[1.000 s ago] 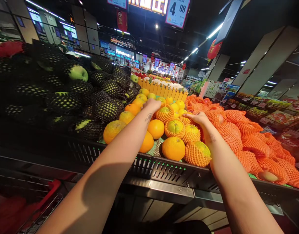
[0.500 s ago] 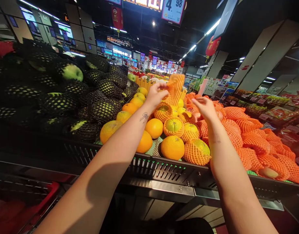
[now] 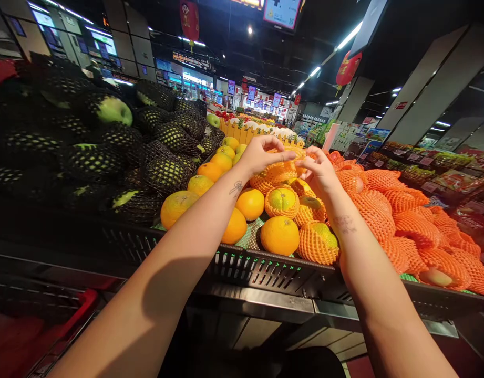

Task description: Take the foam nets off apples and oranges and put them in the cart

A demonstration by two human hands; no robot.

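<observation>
An orange foam fruit net [image 3: 287,167] is stretched between my two hands, above the pile of oranges. My left hand [image 3: 264,153] pinches its left side between thumb and fingers. On the other side, my right hand [image 3: 317,167] has its thumb and fingers closed at the net's right edge. Right below the hands sit oranges in foam nets, such as one with a green-yellow top [image 3: 281,200]. A bare orange [image 3: 279,235] lies at the front of the black crate [image 3: 265,268], beside a netted orange [image 3: 318,242].
To the left rises a heap of green fruit in black nets [image 3: 166,170]. Fruit in reddish-orange foam nets [image 3: 411,231] fills the right side. A red-handled shopping cart [image 3: 82,310] stands low at the left. A yellow picket divider [image 3: 242,132] runs behind the oranges.
My left hand has lowered the foam net from its raised position toward the oranges. My right hand has moved left and closed on the net's edge. The view has tilted slightly down.
</observation>
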